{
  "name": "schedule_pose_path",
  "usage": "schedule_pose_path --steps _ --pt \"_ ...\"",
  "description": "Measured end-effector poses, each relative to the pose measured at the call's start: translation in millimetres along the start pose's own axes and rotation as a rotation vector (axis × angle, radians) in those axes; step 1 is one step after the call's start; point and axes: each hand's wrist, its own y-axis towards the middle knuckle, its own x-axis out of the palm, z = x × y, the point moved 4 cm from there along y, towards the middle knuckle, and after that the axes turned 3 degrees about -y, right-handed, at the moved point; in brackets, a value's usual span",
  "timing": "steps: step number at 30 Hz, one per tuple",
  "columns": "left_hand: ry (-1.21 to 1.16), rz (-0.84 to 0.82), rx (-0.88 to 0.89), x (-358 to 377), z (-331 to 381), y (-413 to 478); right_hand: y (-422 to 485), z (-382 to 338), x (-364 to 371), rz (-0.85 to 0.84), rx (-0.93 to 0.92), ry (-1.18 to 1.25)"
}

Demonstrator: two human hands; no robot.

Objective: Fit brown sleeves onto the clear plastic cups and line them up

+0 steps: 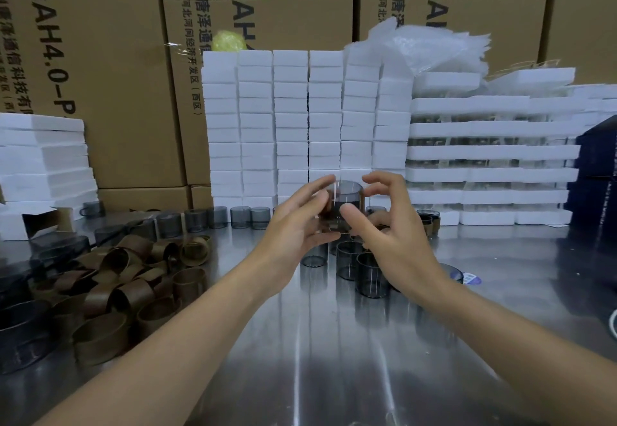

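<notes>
1. I see left hand (297,225) and right hand (389,230) gripping one clear cup (347,193) between them, brown sleeve (334,207) round it.
2. Bare cups (370,273) stand on the worktop (334,359) under the right hand; loose sleeves (133,295) lie left.

Both the left hand (293,225) and the right hand (390,235) wrap around the clear cup (345,203), so its lower half is mostly covered. The brown sleeve (330,206) on it is just a dark smear, can't tell how far up it sits. The back cups (430,220) are half blocked by the right hand. The dark cups (23,329) far left are blurry and cropped, same for the white loop (612,323) at the right edge.
</notes>
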Motion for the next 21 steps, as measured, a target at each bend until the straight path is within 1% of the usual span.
schedule_pose_path --steps 2,4,10,14,15,17,21 --pt "-0.017 -0.049 -0.031 4 -7 0 1 4 1 -0.027 0.010 -0.096" --pt "0.006 -0.076 -0.061 6 -14 1 0 5 2 -0.067 0.011 -0.125" --pt "0.274 0.018 -0.102 -3 -24 4 8 16 -7 -0.073 0.030 -0.193" --pt "0.458 0.002 -0.175 -5 -38 3 19 27 -27 -0.011 0.115 -0.154" --pt "0.514 -0.022 -0.192 -6 -42 2 23 30 -33 0.005 0.126 -0.156" --pt "0.676 -0.127 -0.218 -5 -50 -1 29 37 -44 0.025 0.133 -0.178" --pt "1.124 -0.402 -0.258 2 -70 -13 38 58 -65 0.041 0.179 -0.250"
